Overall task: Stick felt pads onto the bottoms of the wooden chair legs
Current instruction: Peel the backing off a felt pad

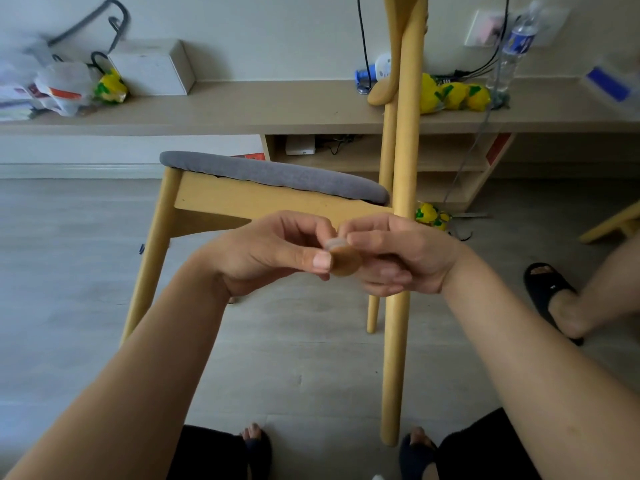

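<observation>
A light wooden chair [249, 199] with a grey seat cushion stands upright on the floor in front of me. Its nearest leg [394, 358] reaches down between my feet. Both hands meet in front of the seat rail. My left hand [273, 251] and my right hand [398, 254] pinch a round tan felt pad [344, 261] between their fingertips. A pale, clear backing layer shows at the pad's upper edge. The pad is in the air, apart from any leg.
A long low shelf [277, 112] runs along the back wall with a white box [152, 67], bags, yellow packets and a water bottle [512, 50]. Another person's leg and black sandal [550, 292] are at the right. Cables hang near the chair back.
</observation>
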`<state>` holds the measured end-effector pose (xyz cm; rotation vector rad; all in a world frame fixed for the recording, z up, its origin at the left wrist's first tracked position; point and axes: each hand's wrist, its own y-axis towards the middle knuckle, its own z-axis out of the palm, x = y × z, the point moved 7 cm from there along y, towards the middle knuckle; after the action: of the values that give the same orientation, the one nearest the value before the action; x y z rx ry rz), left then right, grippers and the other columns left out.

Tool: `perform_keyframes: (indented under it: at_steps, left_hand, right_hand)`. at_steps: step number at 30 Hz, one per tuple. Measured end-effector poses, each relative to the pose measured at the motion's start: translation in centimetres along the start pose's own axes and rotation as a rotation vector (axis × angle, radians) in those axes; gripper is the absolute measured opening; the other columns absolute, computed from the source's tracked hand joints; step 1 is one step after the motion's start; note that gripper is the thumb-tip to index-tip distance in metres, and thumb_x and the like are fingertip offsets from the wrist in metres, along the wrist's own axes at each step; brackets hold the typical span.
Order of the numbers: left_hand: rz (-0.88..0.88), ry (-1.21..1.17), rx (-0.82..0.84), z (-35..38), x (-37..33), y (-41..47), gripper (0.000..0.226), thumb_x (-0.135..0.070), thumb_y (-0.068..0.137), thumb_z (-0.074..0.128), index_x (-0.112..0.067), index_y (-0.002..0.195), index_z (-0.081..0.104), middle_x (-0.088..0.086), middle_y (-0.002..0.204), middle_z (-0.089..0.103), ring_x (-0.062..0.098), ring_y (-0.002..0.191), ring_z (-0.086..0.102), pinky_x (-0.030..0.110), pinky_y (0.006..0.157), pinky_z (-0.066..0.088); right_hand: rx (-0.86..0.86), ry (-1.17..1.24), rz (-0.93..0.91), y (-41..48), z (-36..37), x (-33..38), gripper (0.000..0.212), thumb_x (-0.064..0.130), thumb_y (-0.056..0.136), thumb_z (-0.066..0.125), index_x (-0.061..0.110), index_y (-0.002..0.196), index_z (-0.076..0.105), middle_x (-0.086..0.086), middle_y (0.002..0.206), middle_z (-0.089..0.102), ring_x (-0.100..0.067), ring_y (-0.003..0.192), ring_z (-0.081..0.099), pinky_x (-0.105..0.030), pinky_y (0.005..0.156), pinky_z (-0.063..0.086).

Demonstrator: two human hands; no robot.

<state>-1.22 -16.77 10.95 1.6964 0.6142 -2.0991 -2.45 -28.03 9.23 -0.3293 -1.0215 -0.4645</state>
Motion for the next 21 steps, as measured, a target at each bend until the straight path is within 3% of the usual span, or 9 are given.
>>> perform_keyframes:
  at_steps: [4,8,12,16,21]
  left_hand:
    - [0.051,-0.039,-0.048,-0.5,-0.4,-0.4,0.025,-0.033,0.081,0.083,-0.014,0.092,0.072,0.009,0.101,0.063,0.024,0.098,0.058,0.038,0.087,0.051]
    - [0.079,-0.022,-0.011,-0.4,-0.6,-0.6,0.022,-0.026,0.087,0.078,-0.008,0.098,0.070,0.017,0.109,0.060,0.036,0.105,0.054,0.043,0.090,0.050]
    - [0.073,0.120,-0.004,0.0,-0.4,-0.5,0.008,-0.019,0.084,0.079,-0.019,0.086,0.072,0.015,0.103,0.060,0.028,0.098,0.058,0.034,0.088,0.051]
    - [0.086,0.309,-0.175,-1.6,-0.1,-0.5,0.007,-0.007,0.086,0.076,-0.010,0.088,0.070,0.014,0.100,0.065,0.027,0.098,0.062,0.030,0.089,0.052]
    - [0.110,0.407,-0.398,-3.3,-0.3,-0.4,0.016,-0.017,0.084,0.074,-0.004,0.090,0.068,0.006,0.110,0.074,0.017,0.110,0.068,0.031,0.094,0.055]
  right_hand:
    - [-0.044,-0.038,-0.048,-0.5,-0.6,0.6,0.016,0.024,0.092,0.073,0.018,0.106,0.076,0.001,0.072,0.067,0.001,0.043,0.050,-0.023,0.043,0.025]
    - [-0.062,-0.109,-0.001,-0.7,-0.8,0.4,0.015,0.024,0.088,0.078,0.017,0.101,0.076,0.000,0.076,0.066,-0.001,0.047,0.049,-0.023,0.044,0.026]
    - [-0.086,-0.201,0.089,-1.0,-1.2,0.0,0.012,0.020,0.084,0.081,0.019,0.096,0.077,-0.002,0.072,0.066,-0.004,0.046,0.047,-0.024,0.044,0.025]
    - [-0.313,-0.403,0.072,-1.5,-3.2,0.7,0.013,0.021,0.083,0.083,0.023,0.095,0.078,-0.005,0.073,0.067,-0.005,0.045,0.044,-0.019,0.041,0.029]
    - [-0.578,-0.543,-0.016,-1.5,-4.8,1.4,0.022,0.035,0.076,0.079,0.029,0.097,0.079,-0.001,0.073,0.069,-0.006,0.047,0.045,-0.020,0.042,0.032]
